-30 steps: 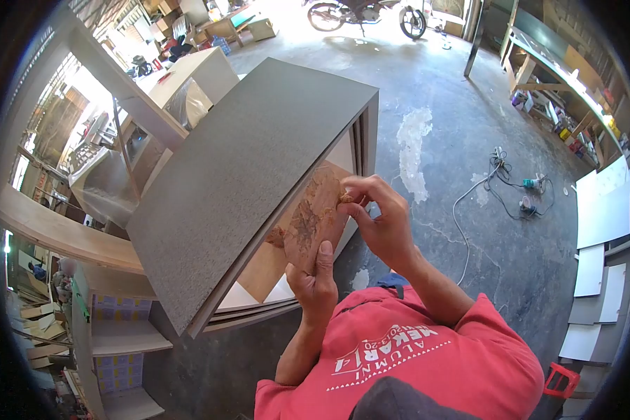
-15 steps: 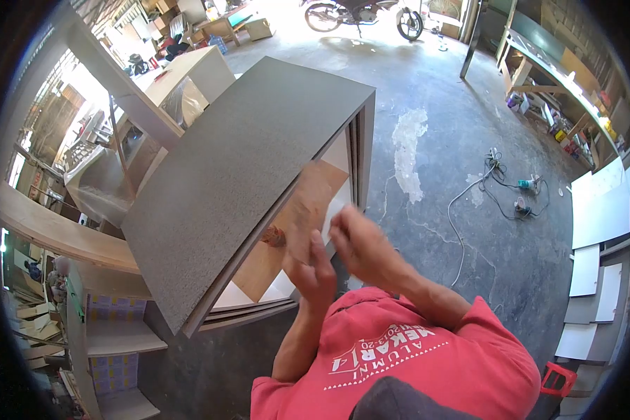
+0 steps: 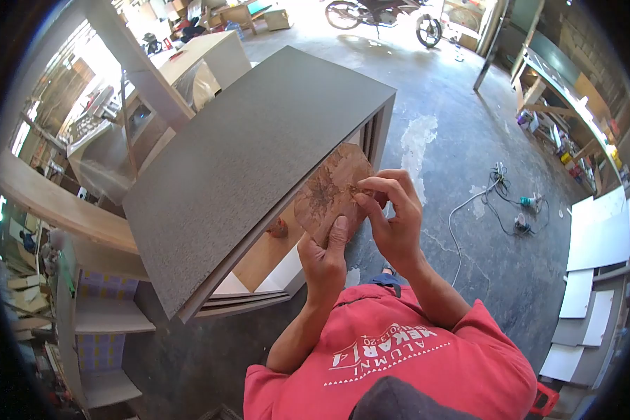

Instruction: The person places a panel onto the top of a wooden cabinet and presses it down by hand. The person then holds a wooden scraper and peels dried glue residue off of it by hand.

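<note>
My left hand [image 3: 322, 262] grips a flat brown sheet [image 3: 329, 192] from below, its thumb on the top face. The sheet has an irregular outline and dark smears near its middle; its material I cannot tell. At the sheet's right edge, my right hand [image 3: 395, 206] has thumb and fingertips pinched together. What is between them, perhaps a small brown bit, is too small to name. Behind the hands stands a large grey cabinet [image 3: 259, 133] with an open side. Inside it are a light wooden board [image 3: 259, 259] and a small reddish-orange object [image 3: 278, 228], partly hidden.
Power cables [image 3: 462, 203] and a green-and-black power tool [image 3: 528, 201] lie on the concrete floor at right. White panels [image 3: 598, 231] lean at the far right. A wooden frame [image 3: 63, 203] and shelves [image 3: 108, 318] stand at left. A motorcycle [image 3: 385, 14] is parked at the back.
The brown sheet has tilted so its smeared face shows toward me. My right hand has moved up and right to the sheet's edge. The view has shifted slightly.
</note>
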`<state>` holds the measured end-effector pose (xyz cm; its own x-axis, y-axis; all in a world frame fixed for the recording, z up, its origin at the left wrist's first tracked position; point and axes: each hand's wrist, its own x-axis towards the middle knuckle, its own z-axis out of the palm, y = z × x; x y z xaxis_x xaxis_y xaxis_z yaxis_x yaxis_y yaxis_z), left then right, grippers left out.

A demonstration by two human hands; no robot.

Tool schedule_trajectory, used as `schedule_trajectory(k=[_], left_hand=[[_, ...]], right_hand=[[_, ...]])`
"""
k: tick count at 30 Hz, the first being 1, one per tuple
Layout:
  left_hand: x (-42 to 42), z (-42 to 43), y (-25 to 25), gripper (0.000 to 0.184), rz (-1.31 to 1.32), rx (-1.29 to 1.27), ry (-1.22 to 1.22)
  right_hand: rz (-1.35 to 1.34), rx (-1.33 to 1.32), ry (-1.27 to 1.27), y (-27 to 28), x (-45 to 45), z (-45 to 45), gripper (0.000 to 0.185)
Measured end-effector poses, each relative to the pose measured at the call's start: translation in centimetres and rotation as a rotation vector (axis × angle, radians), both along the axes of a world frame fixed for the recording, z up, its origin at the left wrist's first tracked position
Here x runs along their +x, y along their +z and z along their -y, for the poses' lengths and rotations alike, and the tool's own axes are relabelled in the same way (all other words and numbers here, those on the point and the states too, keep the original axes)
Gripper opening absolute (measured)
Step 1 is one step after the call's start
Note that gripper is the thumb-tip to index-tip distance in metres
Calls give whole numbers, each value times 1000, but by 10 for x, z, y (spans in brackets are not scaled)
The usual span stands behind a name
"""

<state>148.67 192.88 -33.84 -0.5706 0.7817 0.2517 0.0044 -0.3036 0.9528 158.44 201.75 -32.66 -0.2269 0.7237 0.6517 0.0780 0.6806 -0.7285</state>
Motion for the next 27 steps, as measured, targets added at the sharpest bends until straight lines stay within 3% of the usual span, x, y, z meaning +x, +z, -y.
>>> schedule_trajectory(k=[8, 10, 14, 16, 23, 25, 27], left_hand=[[-4, 2, -1, 31, 69, 24, -1], [-7, 2, -6, 27, -307, 22, 53], [-6, -1, -14, 28, -488, 81, 87], [-8, -2, -15, 28, -608, 168, 123], [-11, 5, -20, 26, -509, 123, 131], [-13, 10, -19, 24, -215, 19, 64], [-15, 9, -18, 23, -183, 8, 65]], right_hand=[[103, 103, -5, 3, -6, 10, 25], [144, 162, -14, 4, -6, 8, 24], [198, 143, -13, 8, -1, 4, 22], [235, -19, 83, 13, 1, 6, 21], [285, -7, 162, 2, 1, 2, 20], [329, 4, 293, -1, 4, -2, 23], [236, 80, 267, -6, -1, -1, 22]])
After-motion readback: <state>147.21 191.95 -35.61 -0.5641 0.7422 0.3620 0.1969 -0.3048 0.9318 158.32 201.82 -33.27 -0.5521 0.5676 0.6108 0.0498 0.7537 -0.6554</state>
